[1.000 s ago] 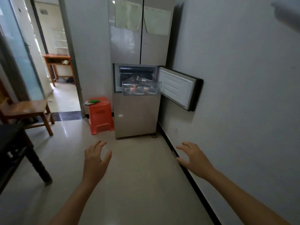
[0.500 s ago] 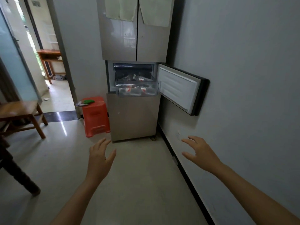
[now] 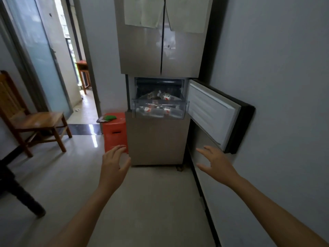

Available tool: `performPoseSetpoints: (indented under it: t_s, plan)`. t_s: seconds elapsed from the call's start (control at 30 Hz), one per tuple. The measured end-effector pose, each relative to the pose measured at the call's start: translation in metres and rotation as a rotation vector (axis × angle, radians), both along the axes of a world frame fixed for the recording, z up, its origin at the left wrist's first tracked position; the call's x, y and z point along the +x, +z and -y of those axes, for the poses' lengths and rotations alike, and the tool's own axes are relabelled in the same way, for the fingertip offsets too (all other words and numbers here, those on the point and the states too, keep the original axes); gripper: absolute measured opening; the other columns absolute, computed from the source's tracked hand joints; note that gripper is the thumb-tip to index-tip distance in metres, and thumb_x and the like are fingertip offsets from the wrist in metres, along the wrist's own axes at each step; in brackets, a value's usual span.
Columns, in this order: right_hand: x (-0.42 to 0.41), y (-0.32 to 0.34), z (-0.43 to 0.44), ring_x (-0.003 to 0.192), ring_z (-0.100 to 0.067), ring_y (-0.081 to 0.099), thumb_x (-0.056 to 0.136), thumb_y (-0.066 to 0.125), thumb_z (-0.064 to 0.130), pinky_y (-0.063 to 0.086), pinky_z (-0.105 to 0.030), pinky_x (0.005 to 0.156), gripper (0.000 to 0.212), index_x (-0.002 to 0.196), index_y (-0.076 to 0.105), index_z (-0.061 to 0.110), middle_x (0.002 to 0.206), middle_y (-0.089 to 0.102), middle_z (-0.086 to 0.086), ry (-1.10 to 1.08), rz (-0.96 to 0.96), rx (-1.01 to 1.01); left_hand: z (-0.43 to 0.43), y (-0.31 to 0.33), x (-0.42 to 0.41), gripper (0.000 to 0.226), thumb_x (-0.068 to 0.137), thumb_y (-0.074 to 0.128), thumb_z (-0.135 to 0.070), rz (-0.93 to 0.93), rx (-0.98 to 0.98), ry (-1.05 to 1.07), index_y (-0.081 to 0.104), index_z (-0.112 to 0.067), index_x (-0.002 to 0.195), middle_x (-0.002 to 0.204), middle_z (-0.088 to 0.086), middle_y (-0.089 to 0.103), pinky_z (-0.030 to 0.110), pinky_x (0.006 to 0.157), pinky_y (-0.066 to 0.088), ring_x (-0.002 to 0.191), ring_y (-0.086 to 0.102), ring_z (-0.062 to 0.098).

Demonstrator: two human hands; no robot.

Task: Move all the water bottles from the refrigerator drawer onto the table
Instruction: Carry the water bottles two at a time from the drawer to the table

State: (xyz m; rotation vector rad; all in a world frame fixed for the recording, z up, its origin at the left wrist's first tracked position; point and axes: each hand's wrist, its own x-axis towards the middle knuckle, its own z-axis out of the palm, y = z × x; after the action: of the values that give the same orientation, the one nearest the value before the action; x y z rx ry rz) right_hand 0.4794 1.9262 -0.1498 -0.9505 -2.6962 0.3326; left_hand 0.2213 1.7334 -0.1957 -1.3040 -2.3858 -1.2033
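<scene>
The fridge (image 3: pixel 156 138) has its middle door (image 3: pixel 212 113) swung open to the right. A clear drawer (image 3: pixel 160 108) sticks out, and water bottles (image 3: pixel 156 109) lie in it on their sides. Their labels are red and white, but the words are too small to read. Two papers (image 3: pixel 142 13) hang on the top doors, their writing too blurry. The left hand (image 3: pixel 114 168) and right hand (image 3: pixel 216 164) float in front, fingers spread, holding nothing. An orange stool (image 3: pixel 114 131) stands beside the fridge.

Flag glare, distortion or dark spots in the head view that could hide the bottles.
Head view: wide-angle bends the door frame at left; daylight in the doorway blows out and streaks the floor; the fridge is dim, so the water bottles in the clear drawer look soft.
</scene>
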Motion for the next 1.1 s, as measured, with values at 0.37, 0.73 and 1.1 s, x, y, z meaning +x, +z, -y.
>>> performPoseSetpoints:
  t_s: [0.37, 0.73, 1.1]
  plan:
    - [-0.093, -0.045, -0.105, 0.138, -0.019, 0.023, 0.089, 0.053, 0.041, 0.025, -0.036, 0.112, 0.057, 0.141, 0.032, 0.028, 0.15, 0.026, -0.005, 0.11, 0.083, -0.081, -0.064, -0.032, -0.058, 0.049, 0.074, 0.052, -0.028, 0.042, -0.088, 0.199, 0.06, 0.001, 0.113, 0.12, 0.024, 0.057, 0.045, 0.094, 0.036, 0.111, 0.047, 0.041]
    - [-0.221, -0.041, -0.241, 0.139, -0.018, 0.018, 0.09, 0.051, 0.043, 0.021, -0.035, 0.112, 0.057, 0.141, 0.031, 0.029, 0.151, 0.022, -0.002, 0.095, 0.192, -0.077, -0.213, -0.048, -0.201, 0.043, 0.074, 0.054, -0.025, 0.114, -0.04, 0.154, 0.062, -0.001, 0.11, 0.116, 0.024, 0.058, 0.047, 0.093, 0.036, 0.109, 0.049, 0.042]
    - [-0.293, -0.059, -0.337, 0.14, -0.018, 0.018, 0.09, 0.053, 0.04, 0.02, -0.035, 0.113, 0.055, 0.14, 0.034, 0.027, 0.151, 0.023, -0.003, 0.047, 0.152, -0.2, -0.309, -0.077, -0.265, 0.041, 0.078, 0.059, -0.023, 0.198, -0.101, 0.117, 0.061, -0.002, 0.113, 0.12, 0.019, 0.057, 0.042, 0.097, 0.034, 0.111, 0.049, 0.037]
